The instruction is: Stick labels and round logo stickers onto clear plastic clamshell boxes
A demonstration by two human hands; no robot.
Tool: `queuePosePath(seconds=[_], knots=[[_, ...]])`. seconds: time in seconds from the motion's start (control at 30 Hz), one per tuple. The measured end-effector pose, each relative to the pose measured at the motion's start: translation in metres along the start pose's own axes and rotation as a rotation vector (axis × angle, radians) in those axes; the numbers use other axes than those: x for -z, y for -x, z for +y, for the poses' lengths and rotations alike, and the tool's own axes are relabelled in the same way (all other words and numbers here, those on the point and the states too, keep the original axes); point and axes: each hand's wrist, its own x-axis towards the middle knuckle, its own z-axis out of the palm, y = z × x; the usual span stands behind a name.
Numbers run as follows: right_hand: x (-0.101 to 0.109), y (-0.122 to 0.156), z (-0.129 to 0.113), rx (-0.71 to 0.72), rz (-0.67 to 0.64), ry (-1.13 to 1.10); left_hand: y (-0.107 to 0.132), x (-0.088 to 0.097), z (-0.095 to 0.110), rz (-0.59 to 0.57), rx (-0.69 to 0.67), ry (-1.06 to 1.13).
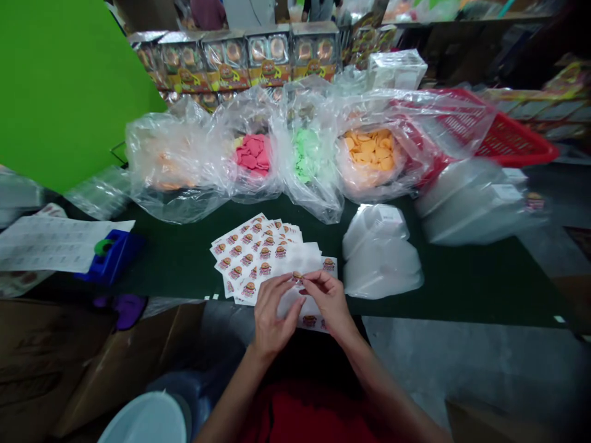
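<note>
Both hands meet at the table's near edge: the left hand (270, 314) and right hand (330, 301) pinch one small burger sticker (298, 277) between fingertips, over its sheet (295, 264). Fanned sticker sheets (252, 246) lie at eleven o'clock. Peel slowly, by the corner.

Your sticker sheets (258, 255) look like glossy paper. The bags (305, 154) are thin, clear, shiny plastic. The table (184, 252) has a dark green matt surface. The boxes (41, 363) are rough brown cardboard.

no legible text, sticker sheets (258, 252) show burger pictures only
</note>
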Motion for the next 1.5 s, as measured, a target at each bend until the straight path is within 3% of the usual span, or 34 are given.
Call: queuePosePath(seconds=[0.13, 0.33, 0.5, 0.6, 0.7, 0.8, 0.93, 1.07, 1.4, 1.5], knots=[[0.009, 0.007, -0.017, 0.043, -0.109, 0.054, -0.027, 0.016, 0.005, -0.086, 0.194, 0.074], [0.018, 0.024, -0.036, 0.062, -0.107, 0.037, -0.06, 0.022, 0.012, -0.29, 0.144, 0.22], [0.042, 0.052, -0.064, 0.096, -0.047, -0.043, -0.095, 0.017, 0.051, -0.195, 0.139, 0.306], [0.061, 0.07, -0.079, 0.111, 0.001, -0.028, -0.126, 0.007, 0.081, -0.194, 0.145, 0.402], [0.077, 0.083, -0.087, 0.112, 0.044, -0.015, -0.154, -0.014, 0.105, -0.318, 0.143, 0.512], [0.09, 0.089, -0.092, 0.13, 0.103, -0.015, -0.171, -0.041, 0.116, -0.443, 0.116, 0.569], [0.107, 0.091, -0.098, 0.177, 0.188, -0.002, -0.183, -0.066, 0.116, -0.577, 0.146, 0.618], [0.121, 0.089, -0.105, 0.219, 0.262, 0.002, -0.189, -0.072, 0.115, -0.65, 0.236, 0.689], [0.121, 0.082, -0.106, 0.246, 0.301, -0.011, -0.189, -0.076, 0.115, -0.686, 0.238, 0.645], [0.117, 0.08, -0.11, 0.344, 0.349, 0.067, -0.187, -0.08, 0.11, -0.661, 0.189, 0.59]])
